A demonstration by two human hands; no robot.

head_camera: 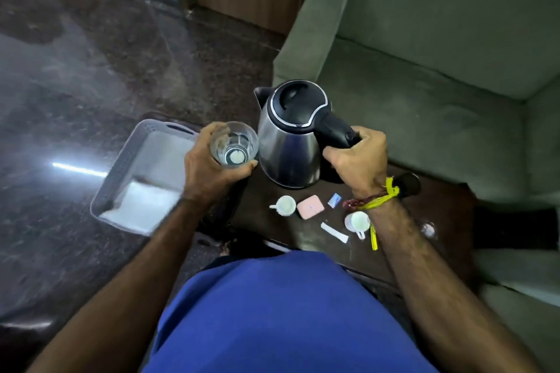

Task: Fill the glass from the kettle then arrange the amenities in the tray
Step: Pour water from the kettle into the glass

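My left hand [209, 163] grips a clear glass [235, 144], held upright just left of the kettle. The steel kettle [291, 142] with a black lid is upright over the dark table [272, 233], and my right hand [357, 157] is closed on its black handle. The spout points away to the upper left, above the glass. A grey tray [121, 179] lies on the floor to the left. On the table lie two small white cups [285, 205] [358, 221], a pink soap bar [310, 206], a blue sachet [334, 200] and a white sachet [334, 232].
A green sofa [424, 54] stands right behind the table. A black kettle base [407, 185] sits behind my right wrist, and another clear glass [428, 228] stands at the table's right side. Dark polished floor [75, 85] spreads to the left.
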